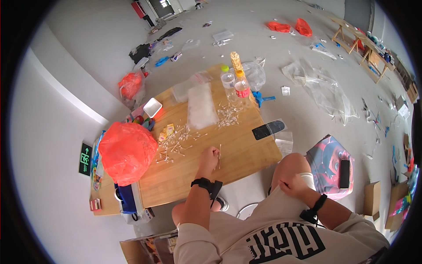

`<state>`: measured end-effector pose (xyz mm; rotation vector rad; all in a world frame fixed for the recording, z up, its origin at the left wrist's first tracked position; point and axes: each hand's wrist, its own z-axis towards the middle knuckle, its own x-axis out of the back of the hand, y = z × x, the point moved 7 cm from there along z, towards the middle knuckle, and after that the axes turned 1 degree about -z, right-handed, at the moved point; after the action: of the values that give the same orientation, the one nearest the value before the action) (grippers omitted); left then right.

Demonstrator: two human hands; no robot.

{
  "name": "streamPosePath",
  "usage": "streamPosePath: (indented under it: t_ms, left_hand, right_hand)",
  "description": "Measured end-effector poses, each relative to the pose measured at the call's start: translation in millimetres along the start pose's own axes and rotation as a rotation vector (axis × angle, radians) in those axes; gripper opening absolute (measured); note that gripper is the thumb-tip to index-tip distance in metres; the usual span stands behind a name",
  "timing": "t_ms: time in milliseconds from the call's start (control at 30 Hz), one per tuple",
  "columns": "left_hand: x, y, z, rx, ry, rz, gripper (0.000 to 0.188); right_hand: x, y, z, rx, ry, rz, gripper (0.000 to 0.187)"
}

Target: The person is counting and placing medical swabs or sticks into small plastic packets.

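Left hand [210, 157], curled beside 1 cotton swab [220, 157]; right hand [296, 186], curled over the lap [263, 207]. We cannot tell either grip. Loose swabs [177, 144]: 2 scatters, apparently ungathered.

On the tabletop I can see a bulging red plastic bag [127, 152] between eight and nine o'clock, a small white-and-red tub [152, 108] at ten, and a green-capped bottle [227, 81] beside a yellow-capped bottle [242, 86] towards one. Further out, I have clear plastic sheeting [327, 94] crumpled on the floor between two and three, and a dark phone [345, 174] resting on a colourful printed box-like seat [323, 154] between three and four.
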<state>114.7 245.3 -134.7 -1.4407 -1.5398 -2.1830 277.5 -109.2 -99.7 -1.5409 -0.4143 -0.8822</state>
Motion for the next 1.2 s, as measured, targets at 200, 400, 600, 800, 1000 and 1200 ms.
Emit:
streamPosePath:
  t_ms: [200, 400, 600, 800, 1000, 1200]
  left_hand:
    - [-5, 26, 8, -0.171, 0.015, -0.003, 0.016]
    - [-4, 7, 22, -0.155, -0.11, 0.055, 0.017]
    - [0, 7, 7, -0.18, -0.141, 0.037, 0.017]
    - [8, 19, -29, -0.138, 0.042, 0.024, 0.011]
    - [7, 13, -52, -0.102, 0.14, 0.214, 0.019]
    - [9, 21, -39, -0.237, 0.05, 0.07, 0.016]
  right_hand:
    - [8, 3, 0, -0.003, 0.0, 0.006, 0.013]
    - [7, 0, 6, 0.029, 0.006, 0.046, 0.012]
    - [10, 3, 4, 0.0, -0.002, 0.07, 0.012]
    - [15, 5, 0, 0.003, 0.028, 0.074, 0.01]
    - [12, -2, 2, -0.006, -0.017, 0.069, 0.011]
    - [8, -2, 0, 0.002, -0.006, 0.076, 0.011]
